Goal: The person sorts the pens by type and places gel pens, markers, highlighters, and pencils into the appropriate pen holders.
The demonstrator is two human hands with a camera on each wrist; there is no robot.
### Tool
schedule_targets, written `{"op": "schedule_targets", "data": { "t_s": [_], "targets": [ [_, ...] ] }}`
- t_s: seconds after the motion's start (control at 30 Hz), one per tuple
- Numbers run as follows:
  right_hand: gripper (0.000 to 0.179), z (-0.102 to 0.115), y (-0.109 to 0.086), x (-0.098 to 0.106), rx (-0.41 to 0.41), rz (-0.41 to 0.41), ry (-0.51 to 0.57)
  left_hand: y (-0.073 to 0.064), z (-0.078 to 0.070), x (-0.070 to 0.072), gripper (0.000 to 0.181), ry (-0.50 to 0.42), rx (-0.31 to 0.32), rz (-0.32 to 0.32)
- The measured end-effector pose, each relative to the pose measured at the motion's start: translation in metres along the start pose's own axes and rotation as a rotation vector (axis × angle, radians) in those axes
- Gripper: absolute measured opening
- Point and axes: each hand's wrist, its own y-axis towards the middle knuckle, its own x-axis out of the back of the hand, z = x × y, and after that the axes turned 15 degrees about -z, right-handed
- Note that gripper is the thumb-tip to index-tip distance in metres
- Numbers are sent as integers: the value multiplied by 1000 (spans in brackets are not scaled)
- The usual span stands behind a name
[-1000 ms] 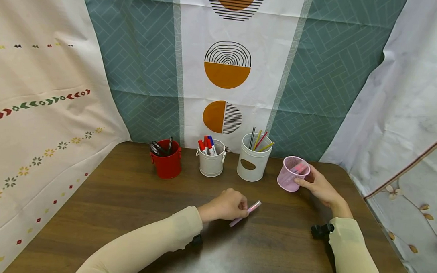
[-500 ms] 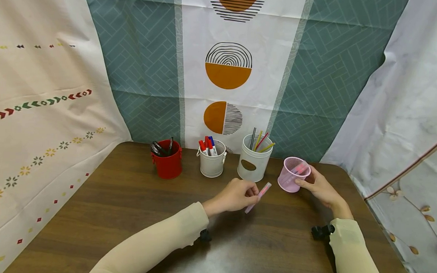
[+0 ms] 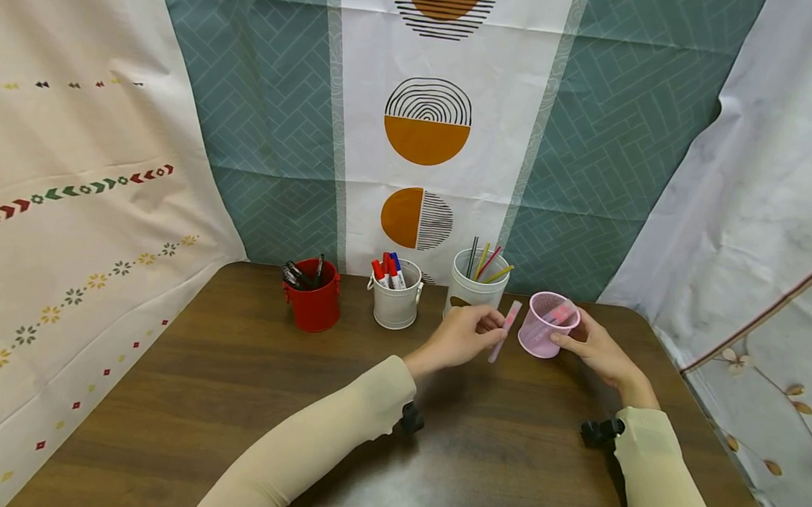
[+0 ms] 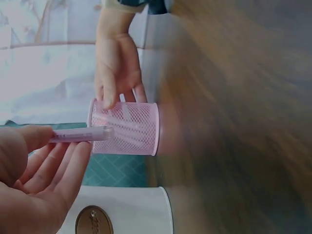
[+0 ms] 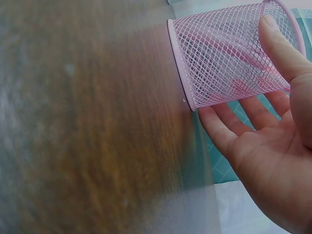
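My left hand point(image 3: 460, 337) pinches a slim pink highlighter point(image 3: 513, 314) between thumb and fingers, held tilted above the table just left of a pink mesh pen cup point(image 3: 534, 334). In the left wrist view the highlighter point(image 4: 80, 134) has a clear end and overlaps the cup's rim side. My right hand point(image 3: 602, 356) holds the cup from the right, its thumb on the near side by the rim and the fingers behind, as the right wrist view shows. The cup stands upright on the table. Inside it, pink pens point(image 3: 560, 312) lean toward the right.
Along the table's back edge stand a red bucket point(image 3: 315, 310) with black pens, a small white bucket point(image 3: 395, 307) with red and blue markers, and a taller white holder point(image 3: 475, 292) with thin pencils. The left hand partly covers the tall holder. Patterned cloths hang behind and at both sides.
My left hand has lifted the highlighter from the table and carried it right and farther back, up beside the mesh cup. The highlighter now stands steeper. My right hand stays on the cup.
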Motion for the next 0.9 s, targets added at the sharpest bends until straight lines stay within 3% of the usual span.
{"op": "schedule_targets", "data": {
  "t_s": [0.23, 0.4, 0.57, 0.9],
  "targets": [
    [73, 0, -1, 1, 3, 13, -1, 21, -11, -15, 14, -104, 6, -61],
    [72, 0, 0, 1, 3, 18, -4, 34, -18, -24, 16, -194, 52, -71],
    [73, 1, 0, 1, 1, 27, 2, 46, -21, -31, 17, -209, 74, -86],
    [72, 1, 0, 2, 0, 34, -5, 62, -21, -43, 17, -188, 54, -135]
  ]
}}
